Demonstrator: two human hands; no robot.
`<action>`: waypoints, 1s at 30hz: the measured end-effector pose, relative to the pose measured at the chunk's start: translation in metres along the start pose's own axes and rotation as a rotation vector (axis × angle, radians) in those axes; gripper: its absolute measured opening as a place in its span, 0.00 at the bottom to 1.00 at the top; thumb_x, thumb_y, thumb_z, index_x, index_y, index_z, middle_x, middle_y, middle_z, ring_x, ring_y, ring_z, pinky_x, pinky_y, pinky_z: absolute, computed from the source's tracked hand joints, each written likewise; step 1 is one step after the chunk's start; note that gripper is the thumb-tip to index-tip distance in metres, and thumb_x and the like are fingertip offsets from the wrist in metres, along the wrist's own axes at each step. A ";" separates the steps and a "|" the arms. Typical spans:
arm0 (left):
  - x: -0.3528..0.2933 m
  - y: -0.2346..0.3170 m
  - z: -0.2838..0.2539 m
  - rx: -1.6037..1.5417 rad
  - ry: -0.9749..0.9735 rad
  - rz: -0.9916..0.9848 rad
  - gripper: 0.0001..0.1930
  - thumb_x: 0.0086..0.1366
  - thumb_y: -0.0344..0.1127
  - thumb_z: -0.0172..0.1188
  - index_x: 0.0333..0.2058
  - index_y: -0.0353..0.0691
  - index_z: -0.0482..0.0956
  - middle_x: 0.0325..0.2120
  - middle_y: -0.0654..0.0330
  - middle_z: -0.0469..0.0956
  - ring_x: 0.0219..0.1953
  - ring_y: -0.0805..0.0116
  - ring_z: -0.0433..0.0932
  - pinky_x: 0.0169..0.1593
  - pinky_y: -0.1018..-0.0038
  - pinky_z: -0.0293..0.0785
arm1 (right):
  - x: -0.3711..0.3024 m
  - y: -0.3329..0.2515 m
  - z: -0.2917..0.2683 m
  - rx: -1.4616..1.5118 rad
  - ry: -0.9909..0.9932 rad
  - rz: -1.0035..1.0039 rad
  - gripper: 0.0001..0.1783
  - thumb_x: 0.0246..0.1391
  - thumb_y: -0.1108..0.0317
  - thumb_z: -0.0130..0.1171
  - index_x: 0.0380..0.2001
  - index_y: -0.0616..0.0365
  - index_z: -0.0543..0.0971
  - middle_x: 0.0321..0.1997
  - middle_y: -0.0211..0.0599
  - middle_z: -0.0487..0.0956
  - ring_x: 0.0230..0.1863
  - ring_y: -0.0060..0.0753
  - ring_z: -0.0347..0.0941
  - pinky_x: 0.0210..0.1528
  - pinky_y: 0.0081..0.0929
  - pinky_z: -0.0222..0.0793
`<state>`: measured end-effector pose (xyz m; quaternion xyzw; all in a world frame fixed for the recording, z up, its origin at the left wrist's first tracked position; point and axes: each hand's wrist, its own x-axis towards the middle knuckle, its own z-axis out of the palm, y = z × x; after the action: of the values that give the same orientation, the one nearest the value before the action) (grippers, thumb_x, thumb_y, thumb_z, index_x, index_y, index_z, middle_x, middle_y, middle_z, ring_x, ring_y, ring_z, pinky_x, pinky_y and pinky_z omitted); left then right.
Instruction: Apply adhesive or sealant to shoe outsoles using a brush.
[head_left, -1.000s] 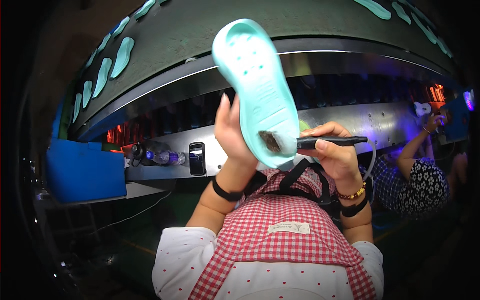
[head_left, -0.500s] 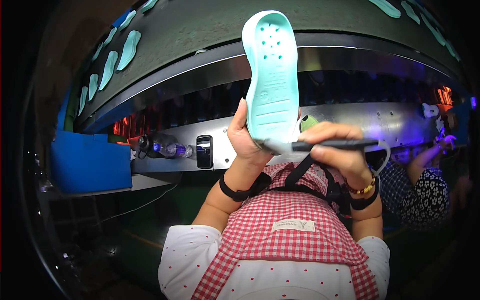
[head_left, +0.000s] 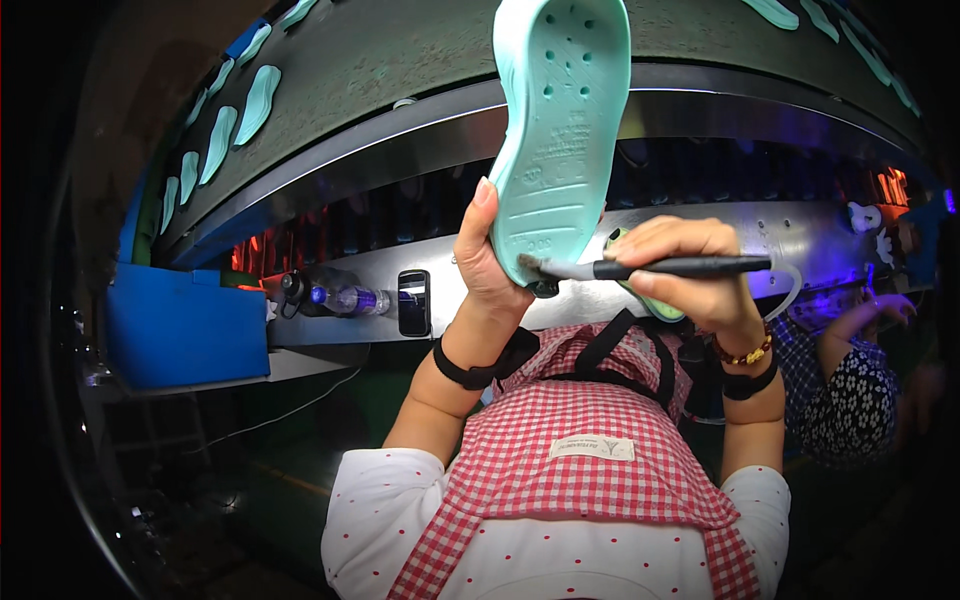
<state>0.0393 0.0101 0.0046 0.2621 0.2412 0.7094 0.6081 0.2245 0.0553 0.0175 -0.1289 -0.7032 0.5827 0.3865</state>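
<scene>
A mint-green shoe sole (head_left: 556,170) stands raised in front of me, with holes at its far end and ridges nearer me. My left hand (head_left: 492,250) grips its near end, thumb along the left edge and the other fingers mostly hidden behind. In my right hand (head_left: 690,270) is a small brush (head_left: 680,266) with a black handle, pinched between thumb and fingers. Its dark bristles touch the sole close to the near end. Partly hidden behind my right hand, a green and white round-edged thing (head_left: 665,307) lies on the metal ledge.
A phone (head_left: 414,303), a plastic bottle (head_left: 350,299) and a dark-capped bottle (head_left: 294,288) occupy the metal ledge (head_left: 600,310). Beyond it runs a dark conveyor belt (head_left: 400,60) carrying several mint soles (head_left: 258,104). A blue box (head_left: 185,325) is at left; another person's arm (head_left: 850,325) shows at right.
The sole has come closer and shifted up and slightly right, its far end now cut off by the frame. The brush's bristles have moved slightly, and my right hand has shifted right.
</scene>
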 end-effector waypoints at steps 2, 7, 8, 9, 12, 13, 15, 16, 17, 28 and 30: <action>0.002 0.003 0.001 -0.066 -0.006 -0.028 0.33 0.57 0.57 0.39 0.52 0.35 0.60 0.44 0.44 0.69 0.40 0.45 0.72 0.44 0.55 0.69 | -0.008 0.002 0.005 0.091 -0.045 0.020 0.10 0.36 0.80 0.60 0.28 0.65 0.78 0.32 0.44 0.78 0.36 0.32 0.74 0.40 0.24 0.69; 0.007 0.012 0.004 -0.224 -0.106 -0.172 0.24 0.60 0.44 0.43 0.50 0.32 0.62 0.43 0.46 0.70 0.42 0.51 0.74 0.46 0.56 0.70 | -0.004 -0.008 -0.003 -0.122 0.061 -0.120 0.11 0.34 0.81 0.61 0.28 0.64 0.78 0.31 0.44 0.78 0.36 0.36 0.75 0.41 0.26 0.69; 0.008 0.015 0.003 -0.214 -0.105 -0.225 0.22 0.61 0.41 0.43 0.50 0.33 0.62 0.43 0.48 0.71 0.41 0.56 0.74 0.45 0.60 0.71 | 0.001 -0.012 -0.003 -0.154 -0.024 -0.082 0.10 0.35 0.81 0.61 0.27 0.63 0.78 0.30 0.42 0.78 0.35 0.35 0.75 0.40 0.27 0.69; 0.012 0.016 -0.003 -0.132 -0.131 -0.273 0.20 0.61 0.40 0.44 0.48 0.32 0.64 0.42 0.50 0.72 0.40 0.61 0.75 0.45 0.66 0.73 | 0.005 -0.014 -0.005 -0.163 -0.128 -0.084 0.10 0.35 0.80 0.61 0.27 0.62 0.78 0.29 0.39 0.79 0.34 0.34 0.75 0.38 0.27 0.69; 0.017 0.021 0.001 -0.088 -0.147 -0.530 0.19 0.62 0.39 0.46 0.45 0.30 0.67 0.36 0.53 0.74 0.37 0.67 0.76 0.42 0.72 0.74 | 0.005 -0.025 -0.019 -0.314 -0.388 -0.095 0.11 0.33 0.76 0.63 0.27 0.59 0.79 0.30 0.37 0.79 0.32 0.35 0.75 0.34 0.26 0.67; 0.017 0.023 0.004 -0.094 -0.146 -0.528 0.19 0.62 0.39 0.46 0.45 0.30 0.67 0.36 0.53 0.74 0.37 0.67 0.76 0.42 0.72 0.74 | 0.005 -0.025 -0.019 -0.316 -0.392 -0.091 0.11 0.33 0.76 0.63 0.27 0.59 0.79 0.30 0.37 0.79 0.32 0.35 0.75 0.34 0.26 0.67; 0.016 0.023 0.005 0.020 -0.115 -0.659 0.19 0.61 0.40 0.48 0.44 0.29 0.68 0.35 0.53 0.75 0.34 0.69 0.76 0.40 0.75 0.74 | 0.004 -0.024 -0.019 -0.401 -0.253 -0.095 0.10 0.34 0.76 0.63 0.27 0.59 0.79 0.31 0.37 0.79 0.33 0.35 0.75 0.34 0.26 0.68; 0.017 0.020 0.005 0.080 -0.094 -0.702 0.19 0.61 0.40 0.50 0.42 0.28 0.70 0.34 0.53 0.75 0.33 0.70 0.76 0.38 0.76 0.74 | 0.002 -0.021 -0.016 -0.390 -0.301 -0.078 0.10 0.35 0.77 0.62 0.27 0.59 0.78 0.32 0.38 0.79 0.32 0.35 0.75 0.34 0.26 0.68; 0.019 0.018 -0.001 0.139 -0.087 -0.745 0.19 0.60 0.40 0.52 0.41 0.28 0.71 0.33 0.53 0.75 0.32 0.69 0.76 0.37 0.75 0.75 | 0.001 -0.019 -0.014 -0.378 -0.351 -0.060 0.10 0.36 0.77 0.61 0.28 0.59 0.78 0.33 0.38 0.79 0.32 0.35 0.75 0.34 0.26 0.69; 0.015 0.024 -0.011 0.359 -0.080 -0.829 0.19 0.58 0.39 0.54 0.40 0.27 0.71 0.32 0.53 0.75 0.31 0.71 0.76 0.36 0.77 0.75 | 0.001 -0.028 -0.027 -0.613 -0.593 -0.033 0.10 0.39 0.75 0.57 0.30 0.59 0.76 0.33 0.40 0.78 0.34 0.40 0.75 0.35 0.29 0.70; 0.014 0.024 -0.009 0.340 -0.075 -0.814 0.19 0.58 0.39 0.54 0.41 0.27 0.71 0.33 0.53 0.76 0.32 0.71 0.76 0.36 0.77 0.75 | 0.002 -0.026 -0.037 -0.586 -0.440 -0.123 0.10 0.40 0.75 0.57 0.30 0.60 0.75 0.32 0.40 0.78 0.34 0.41 0.75 0.35 0.29 0.70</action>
<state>0.0135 0.0206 0.0147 0.2674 0.4159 0.3523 0.7946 0.2552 0.0757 0.0428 -0.0632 -0.9129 0.3461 0.2071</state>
